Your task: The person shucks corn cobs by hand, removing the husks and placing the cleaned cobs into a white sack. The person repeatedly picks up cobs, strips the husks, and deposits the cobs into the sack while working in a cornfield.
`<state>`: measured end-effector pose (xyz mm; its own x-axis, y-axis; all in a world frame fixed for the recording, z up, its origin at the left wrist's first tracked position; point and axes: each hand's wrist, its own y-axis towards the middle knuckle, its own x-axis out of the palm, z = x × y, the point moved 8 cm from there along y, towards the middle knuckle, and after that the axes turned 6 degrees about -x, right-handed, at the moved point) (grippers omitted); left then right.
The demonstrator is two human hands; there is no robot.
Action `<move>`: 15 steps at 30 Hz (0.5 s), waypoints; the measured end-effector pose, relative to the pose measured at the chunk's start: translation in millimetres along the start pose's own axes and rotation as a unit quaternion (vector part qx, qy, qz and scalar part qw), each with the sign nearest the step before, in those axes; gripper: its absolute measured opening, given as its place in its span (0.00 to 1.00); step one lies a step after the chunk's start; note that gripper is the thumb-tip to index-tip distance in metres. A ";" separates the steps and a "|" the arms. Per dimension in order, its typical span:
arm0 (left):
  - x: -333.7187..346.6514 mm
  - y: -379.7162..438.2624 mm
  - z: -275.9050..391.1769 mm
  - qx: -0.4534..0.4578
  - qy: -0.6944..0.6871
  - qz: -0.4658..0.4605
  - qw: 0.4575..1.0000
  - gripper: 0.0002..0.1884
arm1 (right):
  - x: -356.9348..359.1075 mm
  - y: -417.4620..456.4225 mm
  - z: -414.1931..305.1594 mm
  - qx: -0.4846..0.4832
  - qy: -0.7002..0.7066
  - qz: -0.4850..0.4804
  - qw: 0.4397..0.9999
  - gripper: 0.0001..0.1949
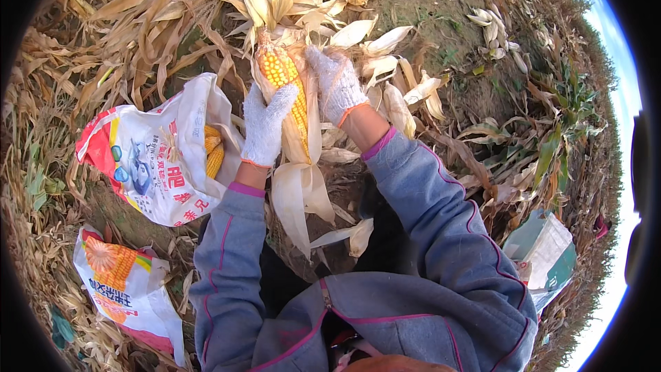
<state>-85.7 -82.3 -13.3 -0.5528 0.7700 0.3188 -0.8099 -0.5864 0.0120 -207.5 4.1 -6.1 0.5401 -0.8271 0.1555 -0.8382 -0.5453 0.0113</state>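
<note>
An ear of yellow corn (279, 68) lies between my hands, its dry husk (312, 113) partly peeled open so the kernels show. My left hand (266, 124), in a white knit glove with an orange cuff, grips the ear from the left with the thumb across the kernels. On the other side my right hand (335, 80), gloved the same way, is closed at the husk near the upper end, with strands of silk over its fingers. Pale husk leaves (299, 212) hang from the ear toward me. The right fingertips are partly hidden.
Left of my forearm, a printed woven sack (155, 165) lies open with husked corn cobs (213, 152) inside. A second printed sack (124, 289) is below it. Several unhusked ears (397, 106) lie right of my hands, among dry stalks (155, 5). Another sack (542, 253) stands at far right.
</note>
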 end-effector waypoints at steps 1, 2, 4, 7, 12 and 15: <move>2.3 0.9 0.8 0.005 -0.014 0.002 1.000 0.25 | -0.3 2.4 10.8 0.020 0.077 -0.011 0.997 0.12; 4.7 3.1 2.1 0.010 -0.028 0.003 1.000 0.25 | -1.0 5.6 19.9 0.016 0.132 0.004 0.991 0.10; -2.1 8.3 -2.9 0.005 -0.028 0.026 0.999 0.27 | 4.6 7.2 37.8 0.069 0.206 0.029 0.976 0.09; -7.0 10.8 -6.4 0.034 0.114 0.078 0.990 0.30 | 7.1 3.1 48.1 0.086 0.169 0.042 0.981 0.10; -17.4 13.9 -5.9 0.037 0.058 0.083 0.994 0.29 | 16.8 -4.7 55.5 0.176 0.287 0.066 0.939 0.11; -25.3 12.6 -3.7 0.002 -0.061 0.116 0.991 0.25 | 17.1 5.2 64.3 0.183 0.417 0.031 0.890 0.09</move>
<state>-82.6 -108.2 -24.8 -0.6954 0.5788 0.4259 -0.6632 -0.7451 -0.0703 -197.7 -21.6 -66.9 0.1212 -0.5513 0.8255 -0.7007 -0.6366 -0.3223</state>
